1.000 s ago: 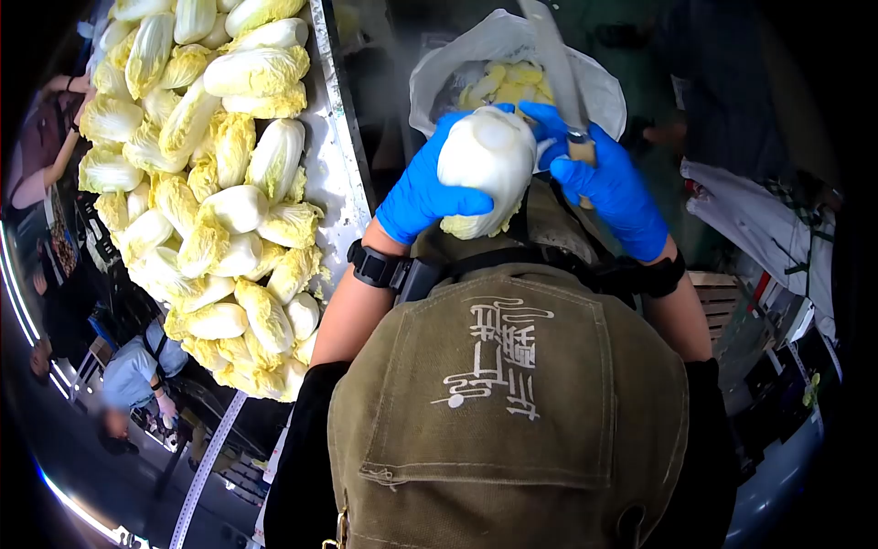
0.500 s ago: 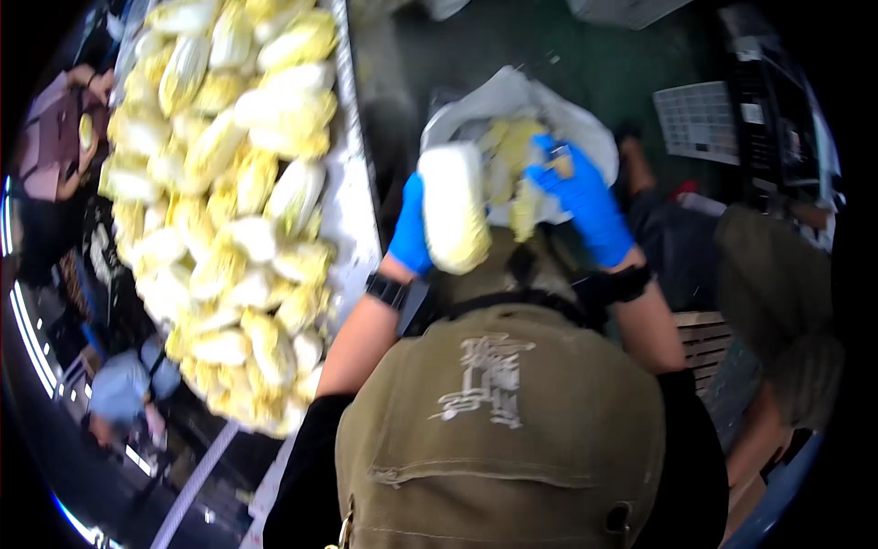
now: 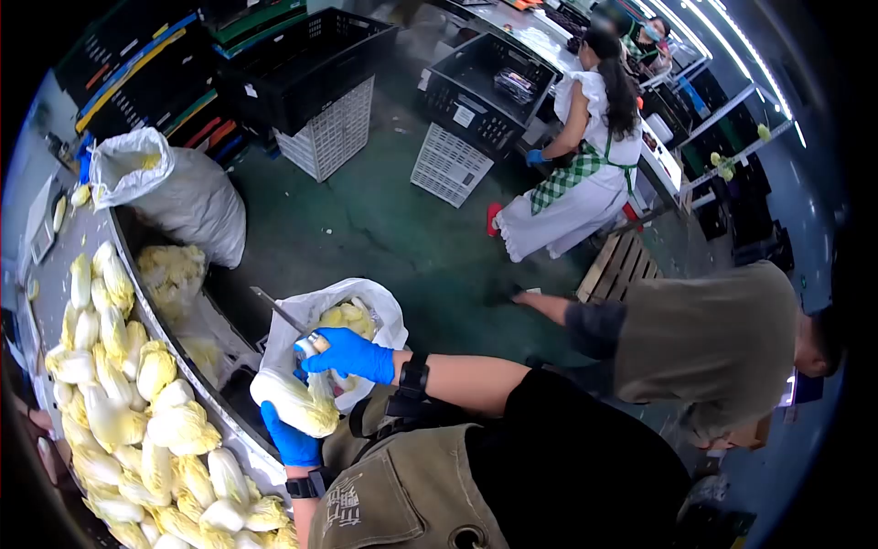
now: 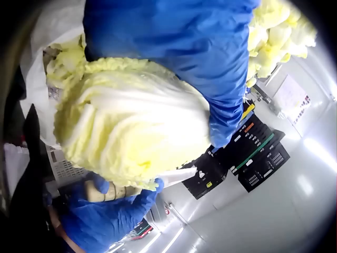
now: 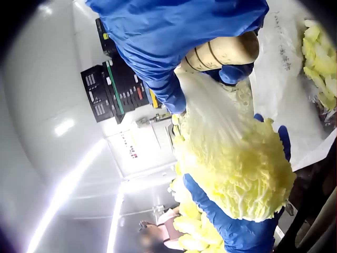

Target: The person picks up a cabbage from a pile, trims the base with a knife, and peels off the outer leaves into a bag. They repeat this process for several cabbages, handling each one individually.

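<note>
A napa cabbage (image 3: 291, 401) with a white base and yellow leaf tips lies in my blue-gloved left hand (image 3: 291, 439). In the right wrist view, the left fingers (image 5: 210, 203) wrap round the cabbage's leafy end. My right hand (image 3: 355, 355), also gloved, grips a knife by its wooden handle (image 5: 224, 52). The knife's blade (image 3: 276, 309) points up and away to the left in the head view. Right fingertips (image 4: 152, 192) are at the cabbage's edge in the left wrist view. Just beyond my hands stands an open white sack (image 3: 391, 320) holding loose yellow leaves (image 3: 347, 317).
Many cabbages (image 3: 119, 416) are heaped on a metal-edged table at left. A fuller white sack (image 3: 206, 197) stands farther off. Black crates (image 3: 489, 82) sit on white ones across the floor. One person (image 3: 585, 156) works there; another person (image 3: 713, 339) bends at right.
The right hand, with the knife, went out over the sack beside a loose leaf, then came back to the cabbage. The cabbage has been turned. The head view has swung round to show more floor.
</note>
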